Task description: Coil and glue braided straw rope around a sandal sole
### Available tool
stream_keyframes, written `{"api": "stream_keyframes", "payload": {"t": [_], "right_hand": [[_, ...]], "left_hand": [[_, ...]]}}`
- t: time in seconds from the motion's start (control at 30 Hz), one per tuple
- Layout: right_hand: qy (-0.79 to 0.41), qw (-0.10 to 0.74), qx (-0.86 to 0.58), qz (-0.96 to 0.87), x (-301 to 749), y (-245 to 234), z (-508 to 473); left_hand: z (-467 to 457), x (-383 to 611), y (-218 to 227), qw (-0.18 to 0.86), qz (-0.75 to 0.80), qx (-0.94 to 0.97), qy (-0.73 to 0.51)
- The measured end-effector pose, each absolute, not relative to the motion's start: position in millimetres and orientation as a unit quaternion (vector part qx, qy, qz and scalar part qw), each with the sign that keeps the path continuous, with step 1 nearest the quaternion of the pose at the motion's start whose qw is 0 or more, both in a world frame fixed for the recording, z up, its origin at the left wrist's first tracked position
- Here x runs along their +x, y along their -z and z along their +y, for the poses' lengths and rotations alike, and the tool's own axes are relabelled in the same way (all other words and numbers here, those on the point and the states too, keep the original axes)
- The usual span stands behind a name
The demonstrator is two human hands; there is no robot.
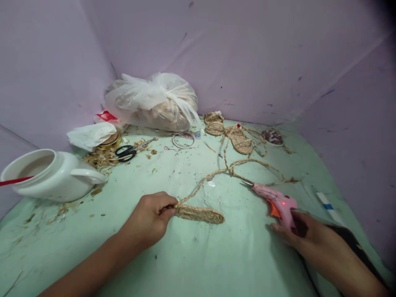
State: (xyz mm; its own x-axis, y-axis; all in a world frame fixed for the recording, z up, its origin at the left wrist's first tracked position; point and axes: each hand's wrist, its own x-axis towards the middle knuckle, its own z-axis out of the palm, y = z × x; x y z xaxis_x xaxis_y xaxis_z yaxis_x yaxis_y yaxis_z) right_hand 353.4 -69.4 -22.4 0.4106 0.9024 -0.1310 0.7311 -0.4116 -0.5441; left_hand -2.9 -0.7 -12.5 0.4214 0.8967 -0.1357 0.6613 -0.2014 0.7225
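At centre frame, your left hand (154,216) pinches a flat, coarse straw oval (201,215) by its end; lower right, your right hand (320,241) curls around a smooth pink glue gun (280,199).

Can read no word, brand or number anywhere. Can make out a red printed patch on the packet (107,116) by the bag (151,105), with pale marks too small to read. Can see a blue band across the white strip (329,206) at the far right. Can spot a lit red light on the pink glue gun (280,201). Cannot tell print from plain colour on the small scrap (197,135) beside the ring (184,147).
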Motion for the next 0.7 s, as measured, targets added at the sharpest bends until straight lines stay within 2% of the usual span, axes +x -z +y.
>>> {"api": "stream_keyframes", "payload": {"t": [0.1,0.13,0.3,0.43,0.53,0.7], "right_hand": [[-0.273,0.145,-0.838,-0.449,355.3,24.7,-77.7],[-0.289,0.163,-0.840,-0.430,353.9,23.4,-79.5],[-0.416,0.366,-0.763,-0.334,340.3,13.9,-90.0],[-0.452,0.496,-0.683,-0.287,334.0,8.0,-97.5],[-0.459,0.513,-0.645,-0.332,327.2,3.7,-96.8],[-0.479,0.470,-0.610,-0.422,307.2,6.4,-93.4]], "left_hand": [[-0.2,-3.2,13.2,0.366,0.513,0.759,-0.162],[0.0,-3.1,13.1,0.366,0.512,0.759,-0.164],[2.0,-1.5,12.5,0.369,0.506,0.762,-0.166],[2.4,-1.7,13.5,0.367,0.500,0.764,-0.178],[1.2,-2.9,13.2,0.368,0.493,0.767,-0.181],[0.1,-4.0,10.0,0.370,0.481,0.776,-0.174]]}}
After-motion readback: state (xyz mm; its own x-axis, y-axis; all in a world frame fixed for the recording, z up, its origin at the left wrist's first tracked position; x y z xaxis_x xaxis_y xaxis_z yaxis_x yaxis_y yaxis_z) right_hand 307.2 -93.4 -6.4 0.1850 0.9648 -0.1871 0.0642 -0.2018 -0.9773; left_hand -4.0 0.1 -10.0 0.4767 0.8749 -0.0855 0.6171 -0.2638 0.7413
